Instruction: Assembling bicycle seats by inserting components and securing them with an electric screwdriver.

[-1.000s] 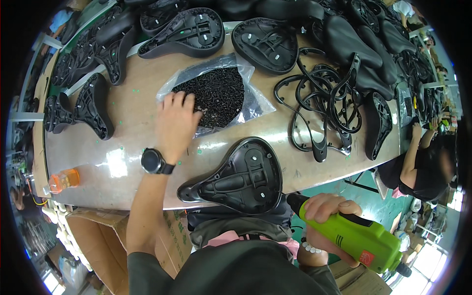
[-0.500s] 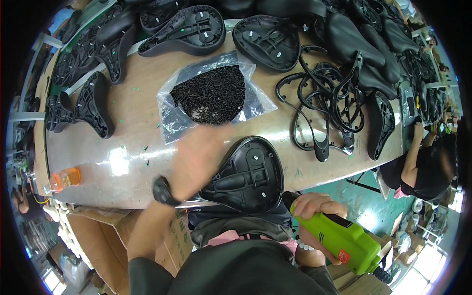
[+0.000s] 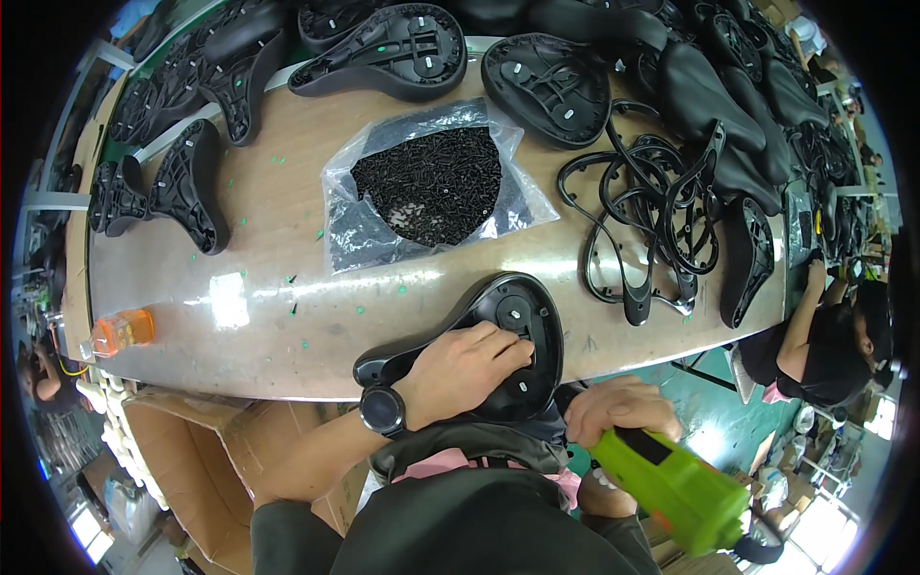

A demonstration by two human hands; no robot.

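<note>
A black bicycle saddle (image 3: 538, 311) lies underside up at the table's near edge, its wide end to the right. Over it is my left hand (image 3: 467, 372), wearing a dark watch; the fingers are curled together with their tips down in the saddle's hollow. Whatever they may pinch is hidden. My right hand (image 3: 623, 410) grips a bright green power screwdriver (image 3: 676, 494) just right of the saddle, its dark nose pointing toward the saddle. Beyond the saddle rests an open clear plastic bag (image 3: 359, 251) with a heap of small black screws (image 3: 431, 182).
Glossy black frame loops (image 3: 661, 216) lie tangled at the right. More upturned saddles (image 3: 393, 53) crowd the far side. An orange bottle (image 3: 125, 333) stands at the left edge, above an open cardboard box (image 3: 187, 470). A co-worker (image 3: 829, 331) sits at the far right.
My left hand has come from beside the screw bag down onto the saddle, its fingers now inside the hollow. The screwdriver has shifted slightly in my right hand. The whole view has moved a little.
</note>
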